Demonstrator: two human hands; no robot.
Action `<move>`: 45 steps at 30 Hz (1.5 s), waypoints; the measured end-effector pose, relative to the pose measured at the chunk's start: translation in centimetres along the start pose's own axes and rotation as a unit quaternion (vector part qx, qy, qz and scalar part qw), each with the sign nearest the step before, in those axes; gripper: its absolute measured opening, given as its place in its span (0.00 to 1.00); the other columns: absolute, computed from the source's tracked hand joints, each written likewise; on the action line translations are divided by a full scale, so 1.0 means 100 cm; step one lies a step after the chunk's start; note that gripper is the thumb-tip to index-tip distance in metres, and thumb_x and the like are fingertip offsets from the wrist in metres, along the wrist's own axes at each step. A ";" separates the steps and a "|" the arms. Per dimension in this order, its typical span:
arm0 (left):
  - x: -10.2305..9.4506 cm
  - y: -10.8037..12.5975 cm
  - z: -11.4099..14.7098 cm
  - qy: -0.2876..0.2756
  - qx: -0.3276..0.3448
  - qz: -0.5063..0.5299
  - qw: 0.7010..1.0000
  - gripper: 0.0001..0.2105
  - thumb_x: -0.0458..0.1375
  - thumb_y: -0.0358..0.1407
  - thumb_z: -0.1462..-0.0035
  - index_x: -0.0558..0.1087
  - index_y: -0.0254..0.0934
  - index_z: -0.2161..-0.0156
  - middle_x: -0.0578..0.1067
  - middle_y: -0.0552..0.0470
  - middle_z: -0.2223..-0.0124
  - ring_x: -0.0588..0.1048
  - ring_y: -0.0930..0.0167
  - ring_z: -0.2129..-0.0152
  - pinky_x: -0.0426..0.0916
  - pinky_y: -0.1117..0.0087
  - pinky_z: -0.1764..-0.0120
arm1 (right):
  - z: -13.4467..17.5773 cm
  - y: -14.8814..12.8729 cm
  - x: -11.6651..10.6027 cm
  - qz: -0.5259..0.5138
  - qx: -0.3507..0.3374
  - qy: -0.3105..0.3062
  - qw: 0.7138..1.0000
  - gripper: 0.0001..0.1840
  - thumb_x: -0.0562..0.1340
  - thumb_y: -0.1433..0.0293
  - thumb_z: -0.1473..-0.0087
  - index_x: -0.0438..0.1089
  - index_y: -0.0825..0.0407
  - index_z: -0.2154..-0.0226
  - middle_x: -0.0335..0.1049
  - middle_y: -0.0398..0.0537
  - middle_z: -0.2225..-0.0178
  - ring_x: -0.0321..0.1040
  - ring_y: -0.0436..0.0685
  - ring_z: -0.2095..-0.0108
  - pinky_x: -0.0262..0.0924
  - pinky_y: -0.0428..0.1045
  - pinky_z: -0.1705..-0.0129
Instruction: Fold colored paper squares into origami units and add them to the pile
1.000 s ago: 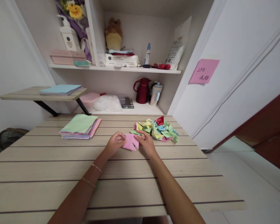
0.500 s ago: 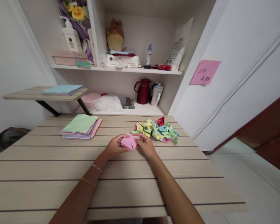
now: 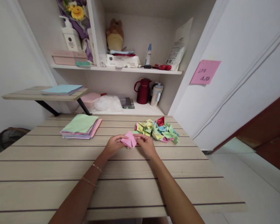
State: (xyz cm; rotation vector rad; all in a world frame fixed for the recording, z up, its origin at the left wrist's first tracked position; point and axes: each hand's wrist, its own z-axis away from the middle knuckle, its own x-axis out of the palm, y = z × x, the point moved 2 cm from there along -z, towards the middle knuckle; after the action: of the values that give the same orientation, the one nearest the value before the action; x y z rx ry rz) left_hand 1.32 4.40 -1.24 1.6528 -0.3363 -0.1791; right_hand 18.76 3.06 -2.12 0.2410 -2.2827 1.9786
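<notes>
Between my two hands is a piece of folded pink paper [image 3: 130, 139], with creased flaps and a narrow slit toward its lower edge. My left hand [image 3: 114, 145] pinches its left side, and my right hand [image 3: 145, 144] grips its right side with thumb and fingers. The paper is held just above the desk. Right behind my right hand lies a heap of folded paper pieces [image 3: 163, 132] in yellow, green, blue, pink and red. Off to the left sits a stack of coloured paper sheets [image 3: 80, 126], green on top.
The slatted wooden desk [image 3: 130, 186] runs up to a white shelf unit. A small raised stand [image 3: 21, 93] at the left bears blue sheets [image 3: 62, 89]. On the lower shelf are a red jug [image 3: 143, 91], a tumbler [image 3: 156, 95] and a plastic bag [image 3: 108, 103].
The pink paper has tilted slightly and risen a little between my hands. My left fingers have shifted to its upper left edge. Everything else stays in place.
</notes>
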 end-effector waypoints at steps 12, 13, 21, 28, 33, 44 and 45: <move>-0.005 -0.003 0.000 0.091 -0.097 0.120 0.984 0.15 0.67 0.31 0.66 0.72 0.31 0.68 0.77 0.49 0.69 0.75 0.74 0.72 0.68 0.73 0.63 | 0.003 -0.001 0.006 0.166 -0.075 -0.048 0.982 0.16 0.65 0.66 0.60 0.73 0.53 0.64 0.63 0.39 0.81 0.54 0.46 0.83 0.49 0.42 0.80; -0.006 -0.002 0.000 0.089 -0.096 0.118 0.984 0.16 0.67 0.30 0.66 0.72 0.31 0.67 0.76 0.49 0.68 0.75 0.74 0.72 0.68 0.74 0.65 | 0.004 -0.002 0.006 0.184 -0.090 -0.048 0.978 0.17 0.65 0.67 0.60 0.73 0.52 0.63 0.65 0.41 0.79 0.56 0.46 0.81 0.51 0.43 0.79; -0.004 -0.002 0.002 0.094 -0.112 0.055 0.988 0.14 0.64 0.35 0.61 0.69 0.33 0.66 0.75 0.52 0.74 0.71 0.77 0.82 0.63 0.78 0.78 | 0.010 -0.011 0.010 0.327 -0.237 -0.085 0.911 0.14 0.61 0.70 0.51 0.72 0.46 0.60 0.67 0.48 0.69 0.63 0.53 0.71 0.59 0.48 0.68; 0.001 -0.002 0.003 0.019 -0.126 0.029 0.991 0.12 0.63 0.38 0.59 0.73 0.32 0.68 0.75 0.51 0.76 0.72 0.74 0.81 0.64 0.75 0.75 | 0.011 -0.014 0.006 0.355 -0.236 -0.041 0.904 0.09 0.59 0.69 0.50 0.74 0.46 0.66 0.61 0.46 0.72 0.59 0.53 0.73 0.57 0.48 0.68; 0.001 -0.003 0.002 -0.035 -0.146 0.027 0.988 0.17 0.63 0.39 0.58 0.74 0.31 0.63 0.77 0.43 0.65 0.75 0.71 0.73 0.66 0.73 0.68 | 0.008 -0.013 0.006 0.309 -0.196 0.001 0.931 0.12 0.60 0.67 0.52 0.70 0.49 0.62 0.64 0.46 0.69 0.58 0.52 0.74 0.56 0.47 0.70; 0.009 -0.001 0.002 -0.040 0.034 -0.117 0.992 0.09 0.61 0.38 0.56 0.77 0.36 0.70 0.76 0.47 0.65 0.73 0.68 0.70 0.67 0.73 0.71 | 0.001 -0.006 -0.002 0.181 -0.123 0.058 0.974 0.13 0.62 0.59 0.56 0.73 0.51 0.72 0.56 0.40 0.81 0.52 0.49 0.79 0.50 0.44 0.76; 0.010 0.000 0.003 -0.037 0.037 -0.122 0.991 0.09 0.61 0.37 0.56 0.77 0.35 0.68 0.77 0.47 0.65 0.72 0.69 0.72 0.67 0.73 0.71 | 0.001 -0.005 -0.002 0.170 -0.108 0.050 0.978 0.13 0.62 0.59 0.56 0.73 0.51 0.70 0.55 0.39 0.83 0.51 0.48 0.81 0.49 0.44 0.78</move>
State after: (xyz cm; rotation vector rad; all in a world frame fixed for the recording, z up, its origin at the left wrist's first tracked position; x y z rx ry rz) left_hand 2.13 3.84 -1.14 1.7615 -0.1983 -0.4160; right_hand 19.03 2.89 -1.69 -0.2797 -2.5828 1.8020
